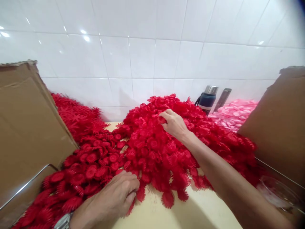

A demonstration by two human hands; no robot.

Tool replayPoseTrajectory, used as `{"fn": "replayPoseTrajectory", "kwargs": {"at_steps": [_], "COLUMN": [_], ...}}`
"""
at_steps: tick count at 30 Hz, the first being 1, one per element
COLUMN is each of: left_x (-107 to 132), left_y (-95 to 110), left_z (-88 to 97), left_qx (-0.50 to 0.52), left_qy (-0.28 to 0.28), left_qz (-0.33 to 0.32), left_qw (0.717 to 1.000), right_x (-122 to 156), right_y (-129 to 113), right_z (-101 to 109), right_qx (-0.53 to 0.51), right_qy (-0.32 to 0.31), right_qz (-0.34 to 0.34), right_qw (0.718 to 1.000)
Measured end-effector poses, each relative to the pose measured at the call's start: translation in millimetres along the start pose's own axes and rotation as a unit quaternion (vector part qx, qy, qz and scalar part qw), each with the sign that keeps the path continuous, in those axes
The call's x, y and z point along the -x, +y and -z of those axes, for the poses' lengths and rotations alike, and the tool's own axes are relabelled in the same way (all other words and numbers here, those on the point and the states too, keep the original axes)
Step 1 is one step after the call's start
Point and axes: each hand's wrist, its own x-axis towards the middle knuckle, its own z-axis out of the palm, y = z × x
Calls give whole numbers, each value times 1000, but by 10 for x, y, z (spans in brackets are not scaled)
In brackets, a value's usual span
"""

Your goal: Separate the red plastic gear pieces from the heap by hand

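Red flower-shaped pieces (152, 149) lie in a broad heap at the centre of the pale tabletop (154, 213), spreading to the near left and far right. The right hand (175, 124) reaches to the heap's far side, thumb and fingers apparently closed upon one red piece at their tips. The left hand (116, 192) rests low at the near edge, palm down with fingers curled; whether it grips anything cannot be told. Cardboard panels (30, 121) flank the work on the left and right; a dark bottle (207, 101) and pink pieces (235, 111) stand far right. The step in hand is judged to be picking from the heap; the next move calls for a light pinch, so that neighbouring pieces do not cling or slide.
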Motion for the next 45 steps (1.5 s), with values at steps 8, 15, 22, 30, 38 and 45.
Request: {"fn": "replayPoseTrajectory", "kwargs": {"at_steps": [8,15,22,30,38,45], "left_x": [-32,28,142,195,340,506], "left_y": [13,-57,-98,-167,-180,-128], "left_z": [8,67,186,268,266,185], "left_qx": [9,67,150,189,213,191], "left_qy": [16,17,56,119,147,181], "left_qz": [-30,-40,26,65,78,65], "left_qw": [999,997,987,973,963,962], "right_x": [-169,-73,555,1355,1352,1341], "right_y": [-181,-78,-256,-1119,-1321,-1301], "right_z": [-426,-60,318,-169,-507,-459], "right_qx": [28,8,-100,-170,-149,-157], "right_qy": [-139,-145,-37,-218,-230,-183], "right_qz": [32,55,129,283,245,224], "right_qw": [989,988,986,918,930,944]}}
